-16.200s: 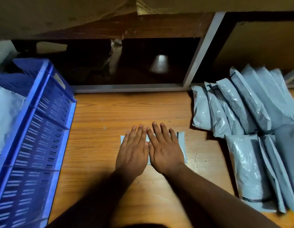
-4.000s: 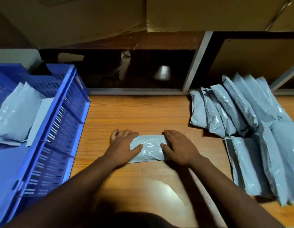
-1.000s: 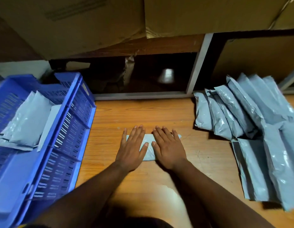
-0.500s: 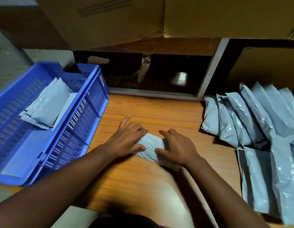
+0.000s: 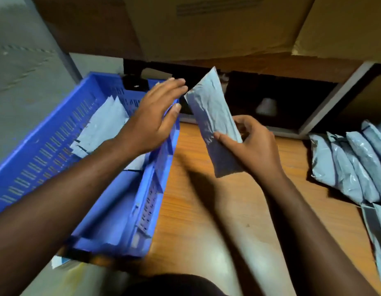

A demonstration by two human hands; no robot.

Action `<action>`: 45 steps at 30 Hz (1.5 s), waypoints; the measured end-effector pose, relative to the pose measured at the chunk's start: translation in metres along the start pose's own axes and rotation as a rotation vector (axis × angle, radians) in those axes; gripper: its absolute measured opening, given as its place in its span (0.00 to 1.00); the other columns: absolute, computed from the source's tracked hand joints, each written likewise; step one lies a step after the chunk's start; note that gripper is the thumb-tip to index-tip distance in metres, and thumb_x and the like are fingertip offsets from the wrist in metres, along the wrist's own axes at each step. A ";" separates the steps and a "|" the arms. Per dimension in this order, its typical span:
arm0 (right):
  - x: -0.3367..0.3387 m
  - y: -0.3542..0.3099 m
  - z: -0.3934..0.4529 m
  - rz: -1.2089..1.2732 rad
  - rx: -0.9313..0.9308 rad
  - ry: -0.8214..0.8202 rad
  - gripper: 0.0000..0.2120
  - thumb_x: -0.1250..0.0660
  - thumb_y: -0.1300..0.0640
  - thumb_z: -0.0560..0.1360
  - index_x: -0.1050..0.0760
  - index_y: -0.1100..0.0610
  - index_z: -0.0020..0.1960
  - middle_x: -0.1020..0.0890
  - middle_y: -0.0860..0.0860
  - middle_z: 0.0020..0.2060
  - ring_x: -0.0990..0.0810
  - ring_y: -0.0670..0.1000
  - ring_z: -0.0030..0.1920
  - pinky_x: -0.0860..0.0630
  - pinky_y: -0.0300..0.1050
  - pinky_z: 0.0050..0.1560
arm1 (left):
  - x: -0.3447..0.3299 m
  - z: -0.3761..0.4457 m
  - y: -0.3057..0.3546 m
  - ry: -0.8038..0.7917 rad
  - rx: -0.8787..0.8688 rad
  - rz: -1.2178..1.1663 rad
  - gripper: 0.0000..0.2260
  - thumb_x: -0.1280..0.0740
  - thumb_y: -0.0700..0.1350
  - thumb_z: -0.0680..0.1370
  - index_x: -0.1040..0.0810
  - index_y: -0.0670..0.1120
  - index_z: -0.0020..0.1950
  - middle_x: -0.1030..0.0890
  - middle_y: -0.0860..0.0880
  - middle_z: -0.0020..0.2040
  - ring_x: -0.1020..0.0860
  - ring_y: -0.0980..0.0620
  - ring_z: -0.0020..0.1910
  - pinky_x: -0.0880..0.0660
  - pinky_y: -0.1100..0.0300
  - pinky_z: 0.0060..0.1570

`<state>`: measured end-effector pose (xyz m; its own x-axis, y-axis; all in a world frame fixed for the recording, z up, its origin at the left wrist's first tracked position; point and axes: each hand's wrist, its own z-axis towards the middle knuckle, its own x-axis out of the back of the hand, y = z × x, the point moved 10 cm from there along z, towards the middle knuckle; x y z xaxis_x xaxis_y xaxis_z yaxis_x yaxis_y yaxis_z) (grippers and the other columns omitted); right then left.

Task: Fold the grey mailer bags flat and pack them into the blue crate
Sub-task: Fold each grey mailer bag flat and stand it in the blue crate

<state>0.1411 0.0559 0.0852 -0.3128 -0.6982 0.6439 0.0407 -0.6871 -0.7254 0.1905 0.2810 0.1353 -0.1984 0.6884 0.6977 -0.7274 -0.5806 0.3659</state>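
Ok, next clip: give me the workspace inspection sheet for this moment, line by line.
Surface: wooden table, bare between crate and pile.
Job's things: folded mailer bag held up above the table's far edge; blue crate at the left with packed bags lying inside; unfolded bags pile at the right.
Clutter: white scrap by the crate's near corner, too blurred to identify.
Grippers: right hand grips the folded bag near its lower end; left hand open over the crate, fingertips close to the bag's upper edge.
Cables: nothing seen.
Surroundings: cardboard boxes above a dark shelf opening.
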 end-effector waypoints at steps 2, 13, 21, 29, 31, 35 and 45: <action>-0.004 -0.025 0.008 0.022 -0.001 0.068 0.23 0.23 0.38 0.71 0.20 0.48 0.61 0.15 0.42 0.53 0.18 0.45 0.53 0.21 0.52 0.55 | 0.021 -0.011 -0.052 0.056 0.132 0.031 0.16 0.38 0.39 0.82 0.24 0.39 0.70 0.24 0.42 0.70 0.28 0.44 0.72 0.36 0.55 0.73; -0.059 -0.167 0.012 -0.108 0.086 0.236 0.37 0.27 0.39 0.73 0.35 0.49 0.77 0.18 0.47 0.60 0.18 0.52 0.59 0.22 0.53 0.55 | -0.076 -0.141 -0.196 -0.742 0.736 0.325 0.33 0.34 0.64 0.79 0.32 0.39 0.70 0.28 0.37 0.66 0.25 0.35 0.64 0.27 0.47 0.57; -0.157 -0.183 0.026 -0.274 0.004 -0.031 0.25 0.33 0.47 0.77 0.36 0.54 0.69 0.19 0.54 0.58 0.19 0.63 0.54 0.37 0.48 0.44 | -0.047 -0.125 -0.212 -0.692 0.671 0.257 0.24 0.34 0.39 0.78 0.36 0.45 0.72 0.32 0.37 0.63 0.24 0.31 0.57 0.30 0.47 0.48; -0.267 -0.163 0.049 -0.560 -0.050 -0.317 0.26 0.32 0.52 0.77 0.40 0.58 0.69 0.23 0.60 0.61 0.20 0.63 0.58 0.32 0.50 0.45 | 0.014 -0.114 -0.221 -0.676 0.378 0.829 0.13 0.35 0.45 0.78 0.20 0.48 0.62 0.22 0.47 0.59 0.26 0.45 0.62 0.28 0.52 0.55; -0.295 -0.152 0.052 -0.580 -0.084 -0.405 0.26 0.32 0.56 0.77 0.40 0.58 0.69 0.22 0.60 0.61 0.19 0.61 0.59 0.30 0.50 0.46 | 0.021 -0.119 -0.228 -0.629 0.364 0.853 0.13 0.35 0.48 0.77 0.19 0.51 0.61 0.23 0.49 0.61 0.29 0.45 0.64 0.32 0.51 0.58; -0.347 -0.139 0.046 -0.332 -0.152 -0.500 0.25 0.36 0.46 0.81 0.38 0.59 0.70 0.23 0.62 0.65 0.22 0.64 0.64 0.26 0.54 0.57 | 0.017 -0.133 -0.247 -0.570 0.418 0.655 0.26 0.35 0.50 0.79 0.32 0.50 0.77 0.45 0.41 0.82 0.47 0.40 0.81 0.45 0.45 0.75; -0.398 -0.117 0.041 0.066 -0.283 -0.585 0.28 0.52 0.52 0.87 0.57 0.56 0.85 0.41 0.63 0.81 0.35 0.62 0.78 0.38 0.51 0.75 | 0.007 -0.158 -0.277 -0.485 0.568 0.383 0.27 0.53 0.54 0.87 0.50 0.45 0.84 0.53 0.45 0.84 0.54 0.45 0.83 0.57 0.49 0.80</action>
<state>0.2993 0.4056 -0.0763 0.2535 -0.7861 0.5638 -0.2346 -0.6153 -0.7525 0.2867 0.5149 -0.0583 0.0347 0.2108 0.9769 -0.2003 -0.9562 0.2135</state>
